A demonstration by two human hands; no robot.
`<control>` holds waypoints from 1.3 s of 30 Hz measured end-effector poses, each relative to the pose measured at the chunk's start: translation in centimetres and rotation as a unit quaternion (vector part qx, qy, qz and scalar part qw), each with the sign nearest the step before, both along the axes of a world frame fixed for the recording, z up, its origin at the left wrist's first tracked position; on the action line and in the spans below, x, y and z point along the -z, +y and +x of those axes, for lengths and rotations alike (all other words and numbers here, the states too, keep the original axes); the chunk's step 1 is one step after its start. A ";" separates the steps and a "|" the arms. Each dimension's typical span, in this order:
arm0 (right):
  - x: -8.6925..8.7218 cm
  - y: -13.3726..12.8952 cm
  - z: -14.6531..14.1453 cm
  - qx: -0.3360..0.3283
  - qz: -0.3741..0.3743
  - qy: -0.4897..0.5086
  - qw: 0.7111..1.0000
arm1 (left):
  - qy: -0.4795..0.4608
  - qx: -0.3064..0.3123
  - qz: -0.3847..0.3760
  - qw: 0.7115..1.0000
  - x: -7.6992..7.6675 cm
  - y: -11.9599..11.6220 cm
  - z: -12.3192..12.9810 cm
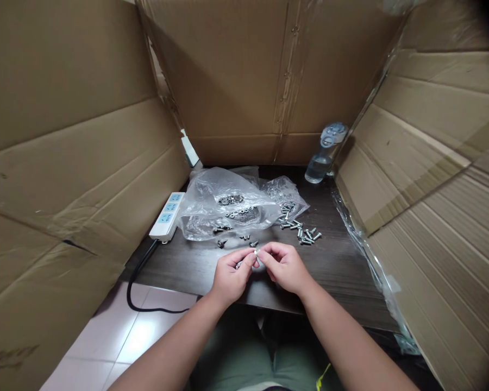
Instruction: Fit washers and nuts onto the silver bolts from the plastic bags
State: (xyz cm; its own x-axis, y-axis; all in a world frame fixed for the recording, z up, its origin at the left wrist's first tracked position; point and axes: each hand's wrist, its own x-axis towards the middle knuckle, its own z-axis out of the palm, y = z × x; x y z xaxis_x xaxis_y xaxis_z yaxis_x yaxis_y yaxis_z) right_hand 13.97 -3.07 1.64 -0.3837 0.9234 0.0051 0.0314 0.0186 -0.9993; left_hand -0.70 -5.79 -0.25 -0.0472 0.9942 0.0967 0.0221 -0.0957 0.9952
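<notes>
Both hands meet just above the front part of the dark table. My left hand (233,274) is closed, with a bit of shiny metal, apparently a bolt (238,265), showing between its fingers. The thumb and forefinger of my right hand (284,266) pinch a small pale metal piece (256,252) where the fingertips of the two hands meet. Its exact kind is too small to make out. Just beyond the fingers lie a few loose dark screws (221,244) and small metal pieces (245,237). A pile of silver bolts (307,234) spreads to the right.
Clear plastic bags (199,198) with rings and nuts lie mid-table. A white power strip (167,217) with a black cable (131,288) sits at left. A water bottle (321,160) stands back right. Cardboard walls (228,70) enclose the table (334,271) on three sides.
</notes>
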 end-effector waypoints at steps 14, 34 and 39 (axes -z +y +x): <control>-0.4 -0.3 0.1 0.000 -0.062 0.042 0.997 | -0.039 -0.013 -0.032 0.999 -0.4 0.1 0.1; 0.0 0.1 0.5 -0.110 -0.299 0.166 0.933 | 0.235 0.006 0.333 0.913 -0.6 -0.4 -0.1; -0.3 0.5 0.9 -0.126 -0.386 0.136 0.904 | 0.278 0.024 0.368 0.887 -0.2 -0.5 -0.2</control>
State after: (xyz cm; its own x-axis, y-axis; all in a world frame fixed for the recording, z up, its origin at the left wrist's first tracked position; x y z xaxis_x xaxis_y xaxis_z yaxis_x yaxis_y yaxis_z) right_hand 14.83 -2.60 1.91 -0.6637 0.5755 -0.4778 -0.1257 -0.7155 -0.6872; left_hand -0.90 -6.28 -0.05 0.2529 0.6519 0.7149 0.4682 -0.7291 0.4992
